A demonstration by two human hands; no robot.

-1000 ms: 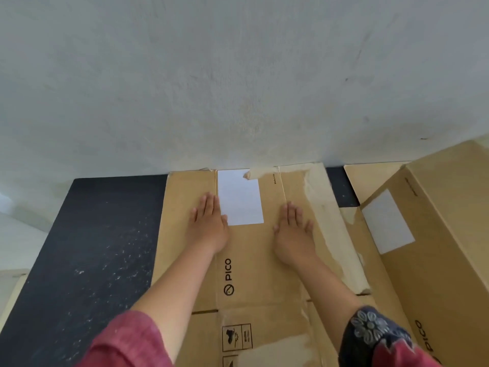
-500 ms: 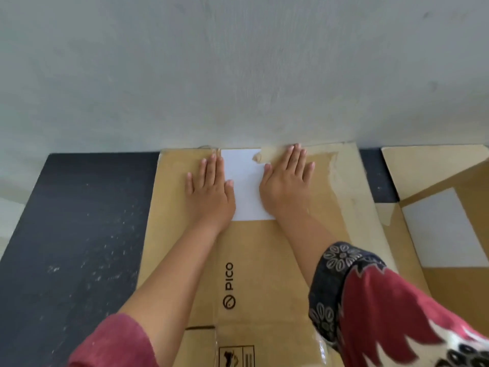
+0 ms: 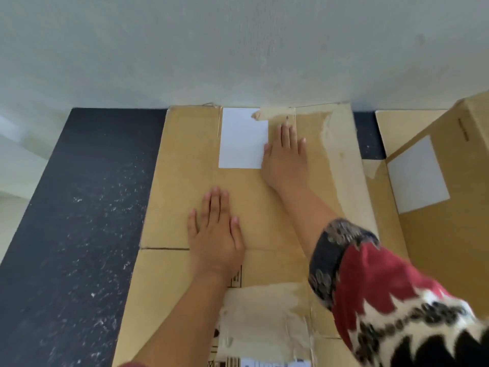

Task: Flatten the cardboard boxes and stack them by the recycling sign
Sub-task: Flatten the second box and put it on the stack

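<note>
left hand point(image 3: 215, 231) flat, pressing flattened box point(image 3: 180, 181) mid-panel | right hand point(image 3: 287, 157) flat, fingers straight, near its far edge | second box point(image 3: 449, 234) at right

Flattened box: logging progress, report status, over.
Both hands open: left hand and right hand press flattened box flat. Upright box stands right, unflattened. Nothing in the way.

I drew my left hand point(image 3: 215, 231) back toward me along the flattened box point(image 3: 180, 181); my right hand point(image 3: 287, 157) slid slightly back too.
</note>
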